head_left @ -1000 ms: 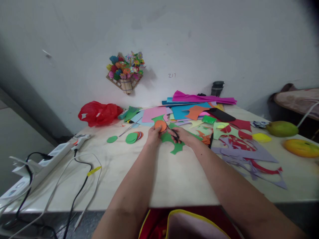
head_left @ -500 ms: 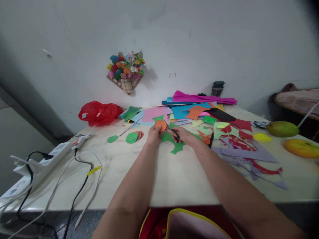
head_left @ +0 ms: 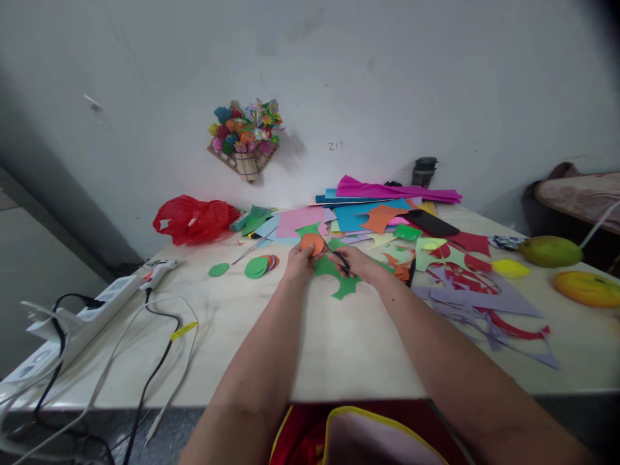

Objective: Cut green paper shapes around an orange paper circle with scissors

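My left hand (head_left: 299, 261) pinches an orange disc (head_left: 312, 244) against a green sheet (head_left: 334, 276) with rounded cut-outs. My right hand (head_left: 356, 261) is closed on the black handles of scissors (head_left: 341, 259), whose blades point up and left to the disc's right edge. The green sheet spreads behind and below both hands, partly hidden by them. To the left on the table lie a stack of green discs (head_left: 256, 267) with orange edges beside it, and a single green disc (head_left: 219, 269).
A red plastic bag (head_left: 196, 219) sits at the back left, near a power strip (head_left: 82, 323) with cables. Coloured sheets (head_left: 371, 216) lie behind my hands; purple scraps (head_left: 489, 300) and mango-like fruits (head_left: 549, 250) are to the right.
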A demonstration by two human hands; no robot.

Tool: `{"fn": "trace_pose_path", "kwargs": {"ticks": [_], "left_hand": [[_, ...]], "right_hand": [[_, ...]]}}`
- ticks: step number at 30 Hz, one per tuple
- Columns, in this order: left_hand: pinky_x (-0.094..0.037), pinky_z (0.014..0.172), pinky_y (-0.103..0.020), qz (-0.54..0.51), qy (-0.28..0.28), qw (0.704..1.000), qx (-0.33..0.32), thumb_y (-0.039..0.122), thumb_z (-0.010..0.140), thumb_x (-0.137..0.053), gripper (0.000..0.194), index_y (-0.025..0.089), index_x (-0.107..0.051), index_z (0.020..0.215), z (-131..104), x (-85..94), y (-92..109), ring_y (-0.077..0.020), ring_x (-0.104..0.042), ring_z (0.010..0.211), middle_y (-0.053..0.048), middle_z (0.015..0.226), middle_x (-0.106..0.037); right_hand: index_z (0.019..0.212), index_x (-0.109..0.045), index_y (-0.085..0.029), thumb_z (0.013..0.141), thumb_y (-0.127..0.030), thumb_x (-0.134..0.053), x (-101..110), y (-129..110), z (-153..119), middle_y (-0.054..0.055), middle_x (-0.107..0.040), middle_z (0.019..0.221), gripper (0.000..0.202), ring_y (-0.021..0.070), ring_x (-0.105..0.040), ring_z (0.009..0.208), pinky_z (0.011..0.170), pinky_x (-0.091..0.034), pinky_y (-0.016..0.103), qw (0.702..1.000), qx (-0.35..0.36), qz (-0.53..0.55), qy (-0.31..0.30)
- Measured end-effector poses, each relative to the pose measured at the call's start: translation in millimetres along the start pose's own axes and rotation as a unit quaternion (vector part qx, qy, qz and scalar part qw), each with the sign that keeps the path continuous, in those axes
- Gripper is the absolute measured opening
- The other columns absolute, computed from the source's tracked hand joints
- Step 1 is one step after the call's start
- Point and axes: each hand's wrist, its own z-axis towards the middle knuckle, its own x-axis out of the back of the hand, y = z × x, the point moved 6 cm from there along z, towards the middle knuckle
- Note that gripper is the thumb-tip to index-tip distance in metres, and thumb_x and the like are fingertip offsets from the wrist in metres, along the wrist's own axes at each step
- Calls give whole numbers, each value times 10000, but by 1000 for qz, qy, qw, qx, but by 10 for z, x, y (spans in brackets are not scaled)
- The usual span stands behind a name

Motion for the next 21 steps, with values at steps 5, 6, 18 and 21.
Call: {"fn": "trace_pose_path", "kwargs": {"ticks": [5, 6, 18, 21], "left_hand": [[-572, 633, -244, 2, 2, 1000, 3, 60, 789, -644, 125, 41, -672, 910, 11, 18, -5, -205, -732, 725, -136, 807, -739], [-571, 627, -238, 4, -1, 1000, 4, 61, 790, -645, 127, 38, -671, 912, 12, 19, -5, -206, -734, 726, -138, 808, -740], [-578, 576, -252, 29, 1, 999, 26, 88, 773, -682, 224, 30, -666, 989, 13, 44, 11, -191, -715, 616, -121, 770, -739], [-549, 517, -224, 48, -9, 998, 33, 103, 799, -665, 156, 40, -654, 941, 1, 42, 17, -174, -698, 566, -117, 724, -732]], "right_hand": [[694, -506, -177, 871, -391, -693, 8, -6, -11, -60, -496, 471, 335, 61, -440, 343, 296, -204, 165, 1000, -1, -9, 0], [692, -505, -178, 866, -402, -696, 10, -8, -14, -60, -495, 472, 343, 60, -438, 344, 297, -204, 164, 1000, -1, -10, 0], [719, -524, -174, 857, -378, -700, 27, -32, -44, -58, -484, 466, 302, 70, -427, 345, 317, -194, 176, 1000, -15, -19, 3], [731, -530, -175, 860, -352, -692, 34, -15, -33, -55, -493, 469, 273, 71, -430, 350, 320, -193, 175, 1000, -14, -19, 0]]}}
